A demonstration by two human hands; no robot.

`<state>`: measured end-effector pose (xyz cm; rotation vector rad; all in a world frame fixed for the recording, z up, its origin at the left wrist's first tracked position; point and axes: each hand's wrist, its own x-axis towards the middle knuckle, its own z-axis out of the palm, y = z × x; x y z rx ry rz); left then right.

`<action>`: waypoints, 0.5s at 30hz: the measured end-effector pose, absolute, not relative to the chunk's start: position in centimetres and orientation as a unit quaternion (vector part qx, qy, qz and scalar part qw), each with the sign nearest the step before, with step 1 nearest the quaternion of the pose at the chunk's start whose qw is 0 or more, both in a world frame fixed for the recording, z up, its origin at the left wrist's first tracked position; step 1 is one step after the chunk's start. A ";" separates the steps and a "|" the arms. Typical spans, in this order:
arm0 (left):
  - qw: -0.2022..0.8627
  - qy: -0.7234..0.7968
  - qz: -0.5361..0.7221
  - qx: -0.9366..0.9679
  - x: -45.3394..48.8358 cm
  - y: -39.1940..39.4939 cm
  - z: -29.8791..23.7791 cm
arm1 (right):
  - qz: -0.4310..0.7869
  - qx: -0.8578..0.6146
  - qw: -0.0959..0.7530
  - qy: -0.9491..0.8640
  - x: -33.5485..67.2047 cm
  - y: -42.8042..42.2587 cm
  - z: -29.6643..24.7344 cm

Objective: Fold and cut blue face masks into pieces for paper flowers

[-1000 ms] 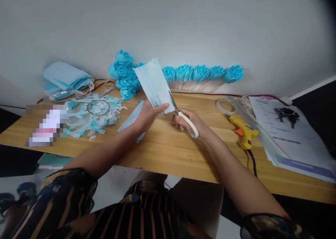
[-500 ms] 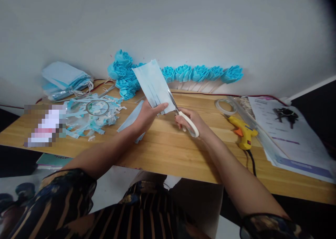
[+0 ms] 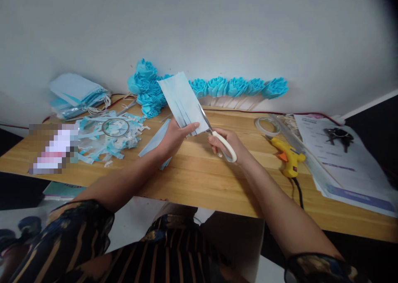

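Note:
My left hand [image 3: 174,137] pinches the lower edge of a pale blue face mask sheet [image 3: 182,100], which stands upright above the wooden table [image 3: 199,175] and has several long slits in it. Gripped by my right hand [image 3: 228,144] is a pair of white-handled scissors [image 3: 217,140]. Their blades lie against the sheet's right edge, pointing up and left.
Blue paper-like flowers [image 3: 239,86] line the wall. A stack of masks [image 3: 77,94] and cut scraps with a tape ring [image 3: 115,127] lie at the left. A yellow glue gun [image 3: 287,156], a tape roll [image 3: 267,125], papers [image 3: 338,158] and black keys [image 3: 338,134] are at the right.
The scissors' blades have slid slightly along the sheet's right edge; both hands stay almost in place.

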<state>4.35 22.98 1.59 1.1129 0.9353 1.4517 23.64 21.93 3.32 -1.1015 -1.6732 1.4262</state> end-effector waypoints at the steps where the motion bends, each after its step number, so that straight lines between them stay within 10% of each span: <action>1: 0.517 0.389 0.605 0.463 4.3 23.0 1.6 | 0.546 -0.421 0.337 -0.641 23.6 21.9 3.3; 15: 0.520 0.390 0.612 0.451 4.3 23.1 1.5 | 0.559 -0.417 0.350 -0.625 23.5 21.9 3.2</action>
